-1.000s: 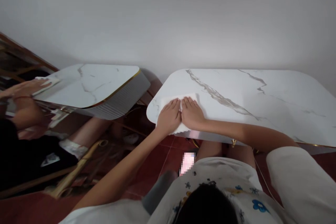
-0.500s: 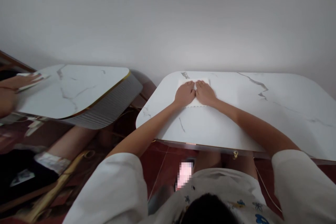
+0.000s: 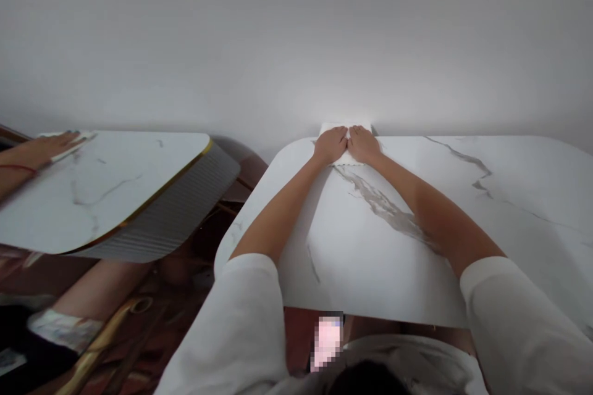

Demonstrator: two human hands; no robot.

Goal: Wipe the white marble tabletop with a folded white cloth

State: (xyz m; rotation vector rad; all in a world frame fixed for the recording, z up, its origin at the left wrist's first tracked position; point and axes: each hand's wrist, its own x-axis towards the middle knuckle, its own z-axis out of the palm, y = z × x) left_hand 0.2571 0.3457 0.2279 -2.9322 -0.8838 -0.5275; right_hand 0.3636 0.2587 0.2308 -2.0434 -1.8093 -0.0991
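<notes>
1. The fingers of the left hand [image 3: 331,144] and right hand [image 3: 364,144] lie extended and pressed together, the two hands meeting side by side. They pinch nothing; whether the tips curl down cannot be told.
2. Directly under the fingers is a white cloth with a scalloped near edge [image 3: 348,158]. Its far part reaches beyond the fingertips, past the tabletop's far edge; whether it touches the wall [image 3: 296,37] is unclear.
3. Half a second ago, fingers and cloth were farther in on the grey-veined, marble-patterned tabletop [image 3: 370,278]; now they are at its far edge. I judge this to be the far end of a wiping stroke, with the surface nearer than the fingers uncovered by the cloth.
4. Well left of the fingers, a co-worker's hand [image 3: 53,145] rests on another white cloth [image 3: 76,144], on a second marble-patterned table [image 3: 125,166] with gold trim and a ribbed side.
5. No brand, label or writing can be read. Below the fingers, toward the body, a pixelated patch [image 3: 327,342] hides whatever is there.
</notes>
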